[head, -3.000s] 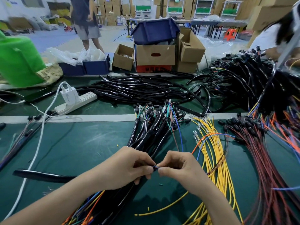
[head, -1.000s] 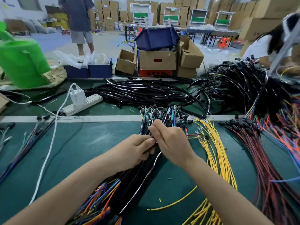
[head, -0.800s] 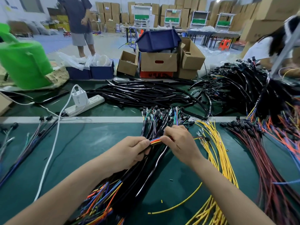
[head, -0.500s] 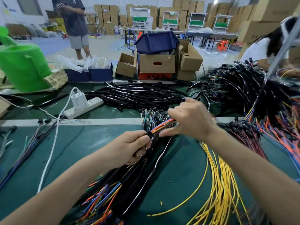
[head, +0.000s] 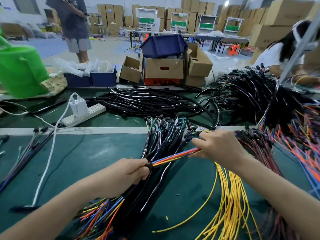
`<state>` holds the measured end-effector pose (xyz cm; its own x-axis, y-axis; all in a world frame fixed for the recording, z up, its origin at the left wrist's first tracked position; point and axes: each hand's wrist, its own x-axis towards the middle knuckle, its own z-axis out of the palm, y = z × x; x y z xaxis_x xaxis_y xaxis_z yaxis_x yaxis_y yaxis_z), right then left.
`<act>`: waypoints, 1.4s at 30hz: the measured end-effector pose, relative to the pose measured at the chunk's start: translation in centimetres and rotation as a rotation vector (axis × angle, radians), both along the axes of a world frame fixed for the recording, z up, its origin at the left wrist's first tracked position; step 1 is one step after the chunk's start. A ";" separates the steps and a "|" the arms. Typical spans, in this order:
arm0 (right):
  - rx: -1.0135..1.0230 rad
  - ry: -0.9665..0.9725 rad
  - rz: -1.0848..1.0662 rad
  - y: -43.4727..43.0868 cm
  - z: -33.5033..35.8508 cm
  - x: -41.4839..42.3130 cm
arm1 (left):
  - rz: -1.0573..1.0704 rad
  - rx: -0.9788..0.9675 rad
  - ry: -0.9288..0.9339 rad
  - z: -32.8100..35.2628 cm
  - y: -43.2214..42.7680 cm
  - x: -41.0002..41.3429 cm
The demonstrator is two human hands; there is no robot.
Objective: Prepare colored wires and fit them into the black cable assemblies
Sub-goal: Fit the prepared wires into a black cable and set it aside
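My left hand (head: 128, 175) pinches the end of a black cable sleeve (head: 150, 166) at the centre of the green mat. A short bunch of colored wires (head: 174, 157), orange, blue and yellow, sticks out of that sleeve and runs up to the right. My right hand (head: 220, 148) grips the far end of this bunch. Under both hands lies a bundle of black cable assemblies (head: 161, 146) with colored ends. Loose yellow wires (head: 230, 201) lie below my right forearm.
Red-brown wires with black plugs (head: 259, 149) spread at the right. Black sleeves (head: 147, 103) are piled behind the mat's edge, beside a white power strip (head: 83, 114). Cardboard boxes (head: 164, 68) and a green bucket (head: 20, 71) stand at the back. A person stands far left, another sits right.
My right hand has moved right and away from my left hand, drawing the colored wires further out of the black sleeve. My left hand has stayed in place on the sleeve.
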<state>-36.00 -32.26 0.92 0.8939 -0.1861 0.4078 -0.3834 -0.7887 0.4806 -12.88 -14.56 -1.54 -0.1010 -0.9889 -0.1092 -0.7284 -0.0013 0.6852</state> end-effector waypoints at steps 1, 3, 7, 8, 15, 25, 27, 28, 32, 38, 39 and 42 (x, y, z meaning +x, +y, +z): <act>-0.038 0.023 0.023 -0.2 -0.2 -0.1 | -0.011 0.005 -0.038 -0.2 0.1 -0.1; -0.001 0.051 0.021 -0.4 -0.6 -0.3 | -0.010 0.013 -0.108 -0.4 0.2 -0.2; 0.249 0.185 -0.049 0.7 -3.7 0.0 | 0.030 0.051 -0.260 -1.2 0.5 -0.3; 0.400 0.238 -0.083 1.4 -4.5 0.3 | 0.037 0.062 -0.290 -1.4 0.6 -0.3; 0.828 -0.012 0.118 7.7 -5.3 4.2 | 0.026 0.053 -0.275 -1.9 0.7 -0.7; 0.613 -0.153 0.232 9.7 -6.1 4.3 | 0.004 0.072 -0.084 -2.7 1.5 -0.9; 0.642 -0.169 0.219 9.6 -5.8 3.7 | 0.021 0.061 -0.061 -2.9 1.7 -0.8; 0.654 -0.178 0.212 9.6 -5.6 3.4 | 0.023 0.061 -0.048 -2.9 1.8 -0.7; 0.703 -0.152 0.188 9.5 -5.4 2.9 | -0.008 0.077 -0.008 -2.6 2.0 -0.7; 0.838 -0.141 0.155 8.9 -5.5 2.3 | -0.050 0.102 0.075 -2.1 2.7 0.2; 0.843 -0.139 0.156 8.9 -5.5 2.3 | -0.056 0.096 0.066 -2.1 2.8 0.1; 0.847 -0.127 0.158 8.9 -5.6 2.2 | -0.059 0.097 0.057 -2.0 2.9 0.1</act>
